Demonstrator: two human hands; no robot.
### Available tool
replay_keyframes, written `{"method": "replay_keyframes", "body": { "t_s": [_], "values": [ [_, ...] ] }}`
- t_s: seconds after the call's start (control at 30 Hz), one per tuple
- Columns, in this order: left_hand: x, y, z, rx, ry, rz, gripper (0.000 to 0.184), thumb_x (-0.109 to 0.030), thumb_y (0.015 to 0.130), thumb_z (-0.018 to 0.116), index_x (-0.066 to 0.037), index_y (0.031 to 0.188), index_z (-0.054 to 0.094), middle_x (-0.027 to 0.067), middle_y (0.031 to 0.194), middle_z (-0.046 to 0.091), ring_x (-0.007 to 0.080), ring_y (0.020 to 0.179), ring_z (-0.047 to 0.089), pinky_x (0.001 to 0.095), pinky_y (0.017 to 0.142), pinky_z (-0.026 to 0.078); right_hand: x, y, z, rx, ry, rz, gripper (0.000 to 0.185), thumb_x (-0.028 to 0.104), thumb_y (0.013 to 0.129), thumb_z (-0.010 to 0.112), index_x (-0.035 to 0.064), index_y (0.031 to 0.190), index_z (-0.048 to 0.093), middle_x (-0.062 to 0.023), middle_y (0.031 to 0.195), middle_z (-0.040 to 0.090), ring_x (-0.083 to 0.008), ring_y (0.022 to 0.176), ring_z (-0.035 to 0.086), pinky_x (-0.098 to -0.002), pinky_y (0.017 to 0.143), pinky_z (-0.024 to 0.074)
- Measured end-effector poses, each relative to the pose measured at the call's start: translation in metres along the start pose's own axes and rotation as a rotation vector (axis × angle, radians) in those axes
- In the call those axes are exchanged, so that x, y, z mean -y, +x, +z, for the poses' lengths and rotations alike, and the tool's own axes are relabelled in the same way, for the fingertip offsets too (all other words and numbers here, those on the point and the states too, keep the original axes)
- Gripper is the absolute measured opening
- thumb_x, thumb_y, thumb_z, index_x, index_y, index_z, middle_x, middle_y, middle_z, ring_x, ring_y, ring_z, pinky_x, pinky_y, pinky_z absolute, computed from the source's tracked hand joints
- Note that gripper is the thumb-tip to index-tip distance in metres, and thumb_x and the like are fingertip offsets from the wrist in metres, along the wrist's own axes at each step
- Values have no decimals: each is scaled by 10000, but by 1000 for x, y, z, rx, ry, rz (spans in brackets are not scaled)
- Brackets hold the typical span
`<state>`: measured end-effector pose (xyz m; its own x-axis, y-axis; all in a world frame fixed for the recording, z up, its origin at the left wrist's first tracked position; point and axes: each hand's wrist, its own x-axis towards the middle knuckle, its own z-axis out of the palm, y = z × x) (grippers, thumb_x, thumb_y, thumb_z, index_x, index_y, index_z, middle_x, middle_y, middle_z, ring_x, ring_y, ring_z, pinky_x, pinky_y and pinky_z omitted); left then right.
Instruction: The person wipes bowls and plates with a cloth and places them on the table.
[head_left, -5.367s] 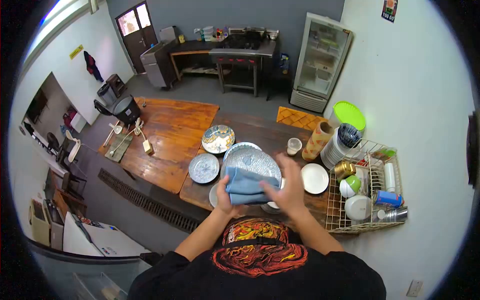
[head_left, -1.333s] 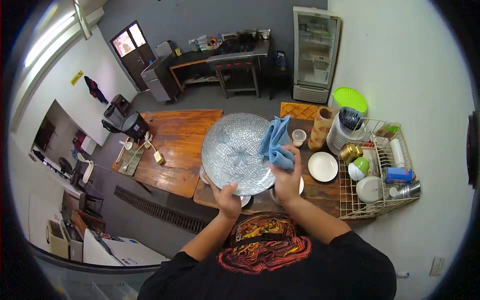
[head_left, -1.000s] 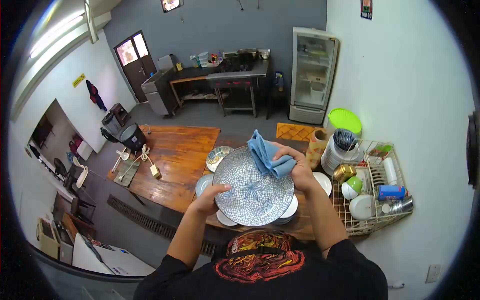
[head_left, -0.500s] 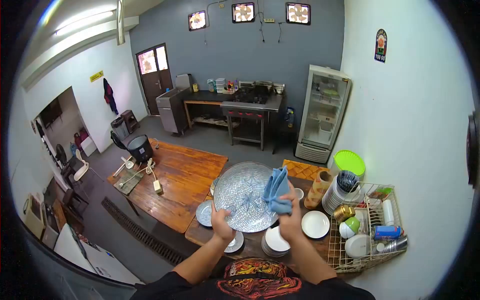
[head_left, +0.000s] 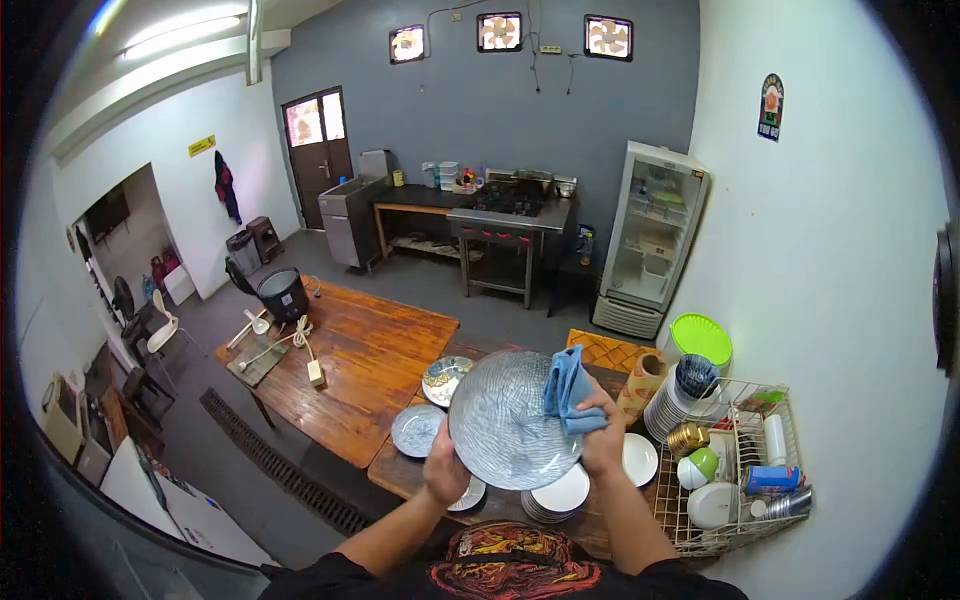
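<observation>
A large round glass plate (head_left: 508,425) with a silvery, wavy surface is held up over the wooden table, tilted. My left hand (head_left: 442,468) is closed on its left edge. At the right edge, my right hand (head_left: 602,438) is closed around a folded blue cloth (head_left: 566,390), which touches the plate. Below lie a stack of white plates (head_left: 560,494), a single white plate (head_left: 640,458), a pale blue plate (head_left: 416,430) and a patterned plate (head_left: 447,376). Another small plate (head_left: 470,495) is partly hidden by the large one.
To the right, a wire dish rack (head_left: 735,530) holds bowls, cups and cans. Behind it are a bright green basket (head_left: 701,338) and a stack of dishes (head_left: 668,410). The left table (head_left: 375,340) carries a black rice cooker (head_left: 284,297) and a power strip (head_left: 316,373).
The large plate has shifted right and slightly down; its mosaic pattern has given way to a wavy surface. Both hands moved with it, the cloth still in my right hand. The view tilted slightly.
</observation>
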<state>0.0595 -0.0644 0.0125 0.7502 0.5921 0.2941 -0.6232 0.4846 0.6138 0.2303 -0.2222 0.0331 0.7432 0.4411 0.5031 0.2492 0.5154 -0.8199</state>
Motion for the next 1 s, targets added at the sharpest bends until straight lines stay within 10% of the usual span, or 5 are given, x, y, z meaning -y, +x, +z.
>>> {"method": "replay_keyframes", "body": {
  "t_s": [0.27, 0.77, 1.0],
  "values": [
    [-34, 24, 15, -13, 265, -472, 569, -24, 829, 428, -3, 1397, 401, 190, 1227, 574, 254, 1064, 573, 330, 897, 461, 30, 43, -19, 326, -58, 158, 205, -136, 734, 557, 55, 805, 586, -156, 1489, 485, -343, 1318, 456, -379, 1083, 336],
    [29, 3, 32, -570, 302, 312, 537, -34, 821, 399, -23, 1357, 419, 164, 1199, 551, 232, 968, 517, 294, 915, 394, 21, -55, 105, -347, -286, -77, 396, -91, 787, 582, 124, 1100, 472, -66, 1132, 505, -211, 1015, 499, -305, 952, 375],
    [23, -20, -1, -225, 163, 74, 610, -79, 853, 434, -21, 1457, 367, 187, 1349, 516, 285, 1148, 524, 328, 989, 399, -23, -30, 15, -231, -88, 189, 310, -96, 752, 544, 128, 963, 504, -108, 1239, 583, -216, 1030, 532, -301, 939, 406]
  ]
}}
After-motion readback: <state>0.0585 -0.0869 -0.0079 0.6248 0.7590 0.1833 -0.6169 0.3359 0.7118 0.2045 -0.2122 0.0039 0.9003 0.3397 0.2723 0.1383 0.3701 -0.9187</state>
